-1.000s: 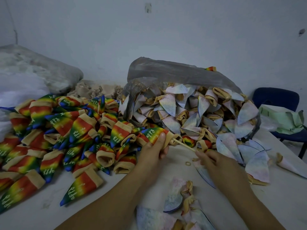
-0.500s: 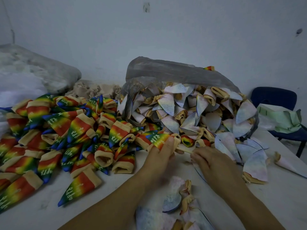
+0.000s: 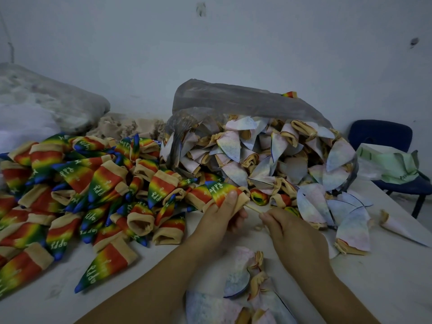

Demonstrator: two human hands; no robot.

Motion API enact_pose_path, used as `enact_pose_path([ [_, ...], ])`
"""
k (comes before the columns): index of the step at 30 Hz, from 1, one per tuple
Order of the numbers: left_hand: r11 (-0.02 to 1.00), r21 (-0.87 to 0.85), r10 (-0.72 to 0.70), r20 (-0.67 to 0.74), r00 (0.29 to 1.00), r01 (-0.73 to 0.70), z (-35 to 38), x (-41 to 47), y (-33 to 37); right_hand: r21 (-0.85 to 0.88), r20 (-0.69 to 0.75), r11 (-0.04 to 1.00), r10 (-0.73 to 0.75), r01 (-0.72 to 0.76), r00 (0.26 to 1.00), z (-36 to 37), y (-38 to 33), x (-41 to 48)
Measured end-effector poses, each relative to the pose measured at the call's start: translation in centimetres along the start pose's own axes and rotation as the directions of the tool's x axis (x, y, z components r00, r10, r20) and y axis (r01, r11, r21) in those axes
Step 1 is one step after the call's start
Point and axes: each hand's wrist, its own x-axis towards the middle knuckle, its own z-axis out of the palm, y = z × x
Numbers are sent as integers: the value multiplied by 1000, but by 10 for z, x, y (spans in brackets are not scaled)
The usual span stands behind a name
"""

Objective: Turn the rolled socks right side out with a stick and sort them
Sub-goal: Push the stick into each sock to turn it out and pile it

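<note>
My left hand (image 3: 222, 216) grips a rainbow sock (image 3: 222, 191) by its tan cuff, thumb on top, at the centre of the table. A thin wooden stick (image 3: 252, 208) runs from the cuff to my right hand (image 3: 292, 232), which pinches its near end. Left of them lies a pile of rainbow socks (image 3: 77, 183) turned right side out. Behind and to the right, pale inside-out rolled socks (image 3: 268, 157) spill from a clear plastic bag (image 3: 233, 99).
A few pale socks (image 3: 247, 277) lie between my forearms near the table's front edge (image 3: 58, 298). A blue chair (image 3: 383, 136) with a green bag (image 3: 392, 162) stands at the right. A large grey sack (image 3: 46, 99) sits at back left against the wall.
My right hand has moved left toward the left hand, pushing the stick deeper into the sock's cuff. The exposed stick is shorter now. The rainbow sock has shifted slightly right.
</note>
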Motion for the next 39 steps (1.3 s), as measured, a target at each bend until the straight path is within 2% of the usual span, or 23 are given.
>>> enact_pose_path([
  [3,998,-61,-7,-14,1000,7,-3,3,1,32,-3,999,14,-14,1000,2,1,2],
  [12,1000,-18,6,-31,1000,-6,-3,4,-3,16,41,1000,18,-18,999,7,10,0],
  [14,998,-67,-16,-35,999,14,-7,5,-5,20,56,999,28,-29,998,6,12,1],
  [16,985,-161,-67,-65,996,55,-9,6,-6,24,63,998,51,-52,997,4,14,1],
  [18,929,-364,-110,-124,986,58,-13,9,-2,16,64,997,78,-79,995,3,16,1],
  [20,787,-617,-105,-168,980,-22,-25,17,7,50,58,991,120,-122,991,3,19,2],
  [22,661,-740,-62,-218,974,-123,-42,25,15,100,56,979,170,-175,984,3,23,3],
  [23,656,-741,-62,-242,968,-142,-47,26,18,110,60,974,190,-196,980,3,24,3],
  [24,733,-669,-67,-254,965,-125,-47,25,19,113,64,971,204,-210,977,3,26,3],
  [25,863,-500,-69,-269,961,-78,-44,23,16,115,63,969,213,-219,975,4,27,3],
  [26,968,-251,-54,-272,961,-17,-38,21,12,118,60,967,220,-226,974,4,27,2],
  [27,999,34,3,-256,967,6,-34,18,7,125,60,965,226,-232,972,4,27,1],
  [28,959,281,101,-207,973,-40,-30,16,2,139,67,961,230,-237,971,4,26,1],
  [29,887,445,198,-134,971,-119,-29,17,-2,159,77,957,233,-242,969,5,25,0],
  [31,756,625,244,5,970,-193,-29,19,-6,208,84,943,250,-262,965,5,25,0],
  [33,638,748,164,103,981,-185,-28,19,-12,249,71,923,283,-292,956,7,27,0],
  [35,535,833,58,129,990,-140,-26,17,-16,265,69,913,304,-311,950,9,29,1],
  [39,500,858,13,133,991,-121,-26,17,-16,299,83,899,311,-321,947,12,30,1],
])
